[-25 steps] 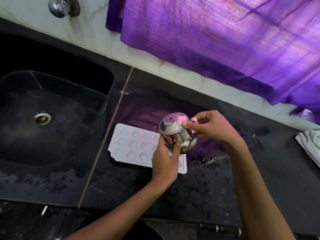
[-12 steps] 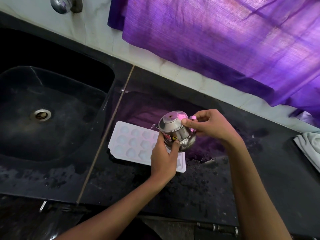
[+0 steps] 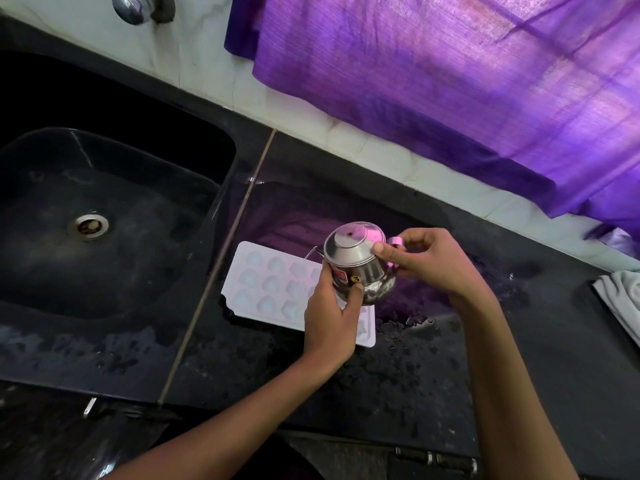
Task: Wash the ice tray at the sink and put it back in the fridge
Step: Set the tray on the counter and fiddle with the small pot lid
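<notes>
A white ice tray [image 3: 273,289] lies flat on the wet black counter [image 3: 433,368], just right of the sink. Its right part is hidden behind my left hand. Above the tray I hold a small steel kettle [image 3: 356,261] with a lid and stickers, tilted with its thin spout toward the left. My left hand [image 3: 332,317] grips the kettle's body from below. My right hand [image 3: 429,258] holds the handle side, thumb pressed on the lid's edge.
The black sink [image 3: 104,216] with its drain [image 3: 88,226] is at the left, a steel tap [image 3: 133,8] above it. A purple curtain [image 3: 450,81] hangs over the back wall. A white cloth [image 3: 623,296] lies at the right edge.
The hands and kettle have stayed almost still over the tray; the view has shifted slightly.
</notes>
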`<state>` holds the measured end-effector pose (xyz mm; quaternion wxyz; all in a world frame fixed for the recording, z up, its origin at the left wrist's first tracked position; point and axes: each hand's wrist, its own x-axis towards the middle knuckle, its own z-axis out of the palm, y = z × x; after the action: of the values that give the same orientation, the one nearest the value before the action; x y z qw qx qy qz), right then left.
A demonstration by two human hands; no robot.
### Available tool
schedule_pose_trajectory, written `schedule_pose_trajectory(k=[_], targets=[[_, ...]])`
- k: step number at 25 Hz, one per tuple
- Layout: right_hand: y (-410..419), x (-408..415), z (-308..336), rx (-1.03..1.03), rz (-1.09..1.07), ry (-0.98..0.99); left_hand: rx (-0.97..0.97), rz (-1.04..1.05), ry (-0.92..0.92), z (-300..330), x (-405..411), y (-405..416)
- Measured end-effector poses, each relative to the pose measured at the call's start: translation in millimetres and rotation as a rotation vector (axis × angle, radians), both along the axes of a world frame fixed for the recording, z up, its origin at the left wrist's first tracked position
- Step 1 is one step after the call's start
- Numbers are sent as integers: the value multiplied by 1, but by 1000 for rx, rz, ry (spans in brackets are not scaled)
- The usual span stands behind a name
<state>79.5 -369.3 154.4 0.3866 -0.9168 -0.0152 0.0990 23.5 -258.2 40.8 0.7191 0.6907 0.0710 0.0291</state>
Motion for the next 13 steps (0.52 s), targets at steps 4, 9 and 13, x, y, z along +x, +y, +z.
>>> schedule_pose_trajectory(k=[4,9,13], targets=[[-5,-7,-2,17,-34,-17,11,4,-14,1,-4,0],[-5,-14,0,-139,14,-70,17,16,-18,1,-18,-3],[-3,-16,-1,-242,43,-79,27,27,7,-2,-28,-5]])
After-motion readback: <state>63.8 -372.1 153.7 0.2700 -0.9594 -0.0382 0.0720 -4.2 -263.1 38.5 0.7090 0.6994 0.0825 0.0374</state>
